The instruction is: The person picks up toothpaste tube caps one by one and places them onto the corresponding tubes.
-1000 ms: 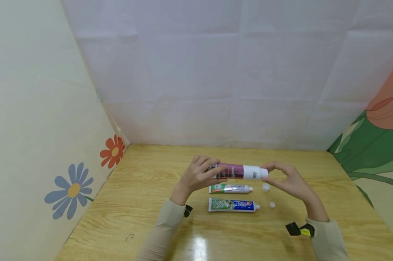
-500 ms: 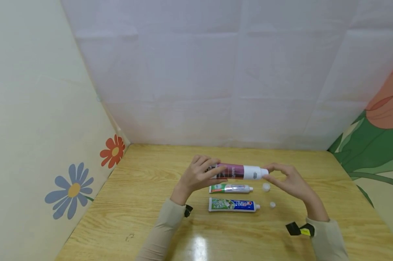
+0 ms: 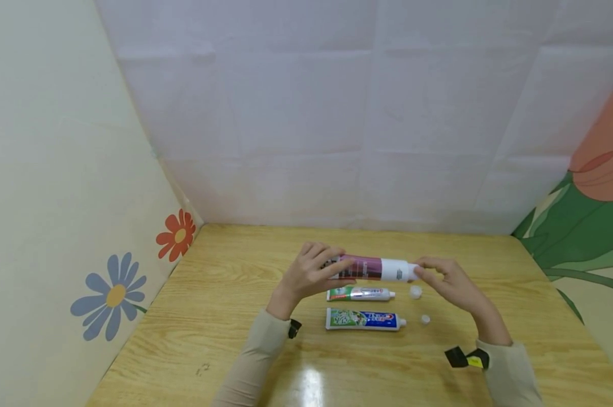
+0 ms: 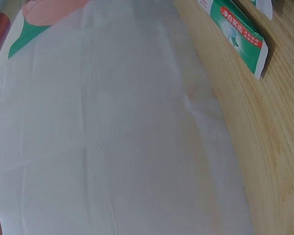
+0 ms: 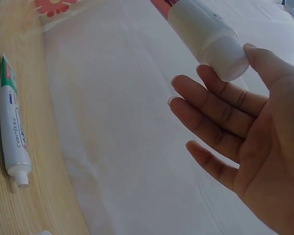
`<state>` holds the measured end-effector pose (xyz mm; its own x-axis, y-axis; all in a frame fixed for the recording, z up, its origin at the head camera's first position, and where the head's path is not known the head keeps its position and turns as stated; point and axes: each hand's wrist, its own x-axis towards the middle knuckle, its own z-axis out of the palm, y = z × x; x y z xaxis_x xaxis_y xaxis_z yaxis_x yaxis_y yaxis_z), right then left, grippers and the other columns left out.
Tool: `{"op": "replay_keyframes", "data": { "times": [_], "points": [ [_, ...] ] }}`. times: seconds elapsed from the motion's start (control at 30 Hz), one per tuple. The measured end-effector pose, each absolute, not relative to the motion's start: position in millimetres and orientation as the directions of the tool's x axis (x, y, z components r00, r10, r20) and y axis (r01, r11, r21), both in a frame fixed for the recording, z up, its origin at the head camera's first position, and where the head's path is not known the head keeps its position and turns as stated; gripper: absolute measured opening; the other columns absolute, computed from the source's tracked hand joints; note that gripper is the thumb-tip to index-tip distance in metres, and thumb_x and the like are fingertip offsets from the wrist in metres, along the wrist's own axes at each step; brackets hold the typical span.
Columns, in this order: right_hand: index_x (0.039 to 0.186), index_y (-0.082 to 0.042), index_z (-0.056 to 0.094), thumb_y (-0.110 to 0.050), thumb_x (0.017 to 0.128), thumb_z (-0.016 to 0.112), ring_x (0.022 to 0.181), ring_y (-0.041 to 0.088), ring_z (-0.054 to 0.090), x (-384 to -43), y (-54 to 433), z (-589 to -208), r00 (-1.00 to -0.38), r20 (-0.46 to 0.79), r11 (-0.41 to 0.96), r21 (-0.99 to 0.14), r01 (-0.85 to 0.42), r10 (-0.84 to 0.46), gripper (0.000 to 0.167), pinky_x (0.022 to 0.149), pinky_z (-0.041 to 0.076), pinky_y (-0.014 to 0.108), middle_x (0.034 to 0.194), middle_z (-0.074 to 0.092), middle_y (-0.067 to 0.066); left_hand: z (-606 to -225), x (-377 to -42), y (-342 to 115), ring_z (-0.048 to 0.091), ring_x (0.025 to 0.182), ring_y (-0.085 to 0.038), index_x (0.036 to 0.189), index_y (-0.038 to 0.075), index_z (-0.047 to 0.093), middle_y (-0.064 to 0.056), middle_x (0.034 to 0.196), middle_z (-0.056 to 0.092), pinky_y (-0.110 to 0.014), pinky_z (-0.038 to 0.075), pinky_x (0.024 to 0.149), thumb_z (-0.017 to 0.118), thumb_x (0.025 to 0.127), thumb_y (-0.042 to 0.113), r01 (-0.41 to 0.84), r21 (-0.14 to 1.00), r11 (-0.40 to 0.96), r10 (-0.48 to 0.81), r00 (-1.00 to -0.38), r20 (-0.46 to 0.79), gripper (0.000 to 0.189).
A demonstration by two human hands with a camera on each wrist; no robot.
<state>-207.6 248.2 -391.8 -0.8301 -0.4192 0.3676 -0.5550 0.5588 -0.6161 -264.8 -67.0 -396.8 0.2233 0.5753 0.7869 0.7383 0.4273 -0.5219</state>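
My left hand (image 3: pixel 308 274) grips a purple and white toothpaste tube (image 3: pixel 369 268), held level above the table with its capped end to the right. At that end my right hand (image 3: pixel 451 285) pinches the white cap (image 5: pixel 228 58) between thumb and index finger, the other fingers spread loosely below. Beneath the held tube lies a smaller green and white toothpaste tube (image 3: pixel 367 294), uncapped, its nozzle bare in the right wrist view. Nearer the front is a green and blue toothpaste tube (image 3: pixel 362 320), also with a bare nozzle. The left wrist view shows the held tube only at its upper left edge.
Two loose white caps lie right of the tubes: a larger cap (image 3: pixel 415 292) and a smaller cap (image 3: pixel 425 319). The wooden table (image 3: pixel 194 316) meets a white sheet (image 3: pixel 296 141) at the back. Flower-printed panels (image 3: pixel 57 198) stand at both sides.
My right thumb and fingers have shifted around the cap, the thumb now higher over it. The tube has moved barely to the right; my left hand keeps its grip.
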Motion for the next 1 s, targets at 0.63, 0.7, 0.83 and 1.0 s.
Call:
{"op": "replay_keyframes", "data": {
  "times": [0.63,0.7,0.83,1.0],
  "points": [
    [0.084,-0.016,0.064,-0.004,0.097,0.041,0.077,0.006,0.055,-208.9,246.7,-392.7,-0.777,0.407,0.481,-0.619,-0.621,-0.481,0.029,0.069,0.043,0.027,0.079,0.065,-0.005,-397.3,-265.5,-64.9,0.053,0.076,-0.014,0.11,0.017,0.064,-0.001,0.094,0.063,-0.026,0.04,0.068,0.074,0.07,0.052,0.742,-0.517,0.426,0.567,0.227,0.792,0.054],
    [0.086,-0.015,0.064,-0.005,0.098,0.042,0.079,0.007,0.057,-208.6,246.9,-392.5,-0.787,0.401,0.501,-0.614,-0.611,-0.469,0.027,0.07,0.044,0.028,0.08,0.065,-0.006,-397.2,-265.6,-64.8,0.053,0.076,-0.014,0.11,0.017,0.064,-0.001,0.094,0.063,-0.026,0.04,0.068,0.074,0.071,0.052,0.744,-0.514,0.426,0.564,0.226,0.794,0.054],
    [0.098,-0.014,0.064,-0.009,0.096,0.049,0.082,0.007,0.059,-209.2,247.3,-394.0,-0.816,0.38,0.524,-0.63,-0.573,-0.436,0.016,0.077,0.047,0.038,0.084,0.067,-0.006,-396.9,-265.4,-65.2,0.053,0.076,-0.014,0.11,0.016,0.064,-0.001,0.094,0.063,-0.026,0.041,0.069,0.074,0.071,0.051,0.746,-0.508,0.431,0.563,0.218,0.797,0.053],
    [0.107,-0.015,0.062,-0.012,0.089,0.062,0.085,0.007,0.06,-210.2,247.6,-395.9,-0.829,0.369,0.527,-0.644,-0.554,-0.42,0.018,0.084,0.042,0.052,0.091,0.066,-0.007,-397.4,-264.7,-65.5,0.053,0.077,-0.014,0.11,0.017,0.064,-0.001,0.095,0.063,-0.026,0.042,0.07,0.073,0.072,0.052,0.744,-0.508,0.435,0.571,0.208,0.794,0.053]
  ]
}}
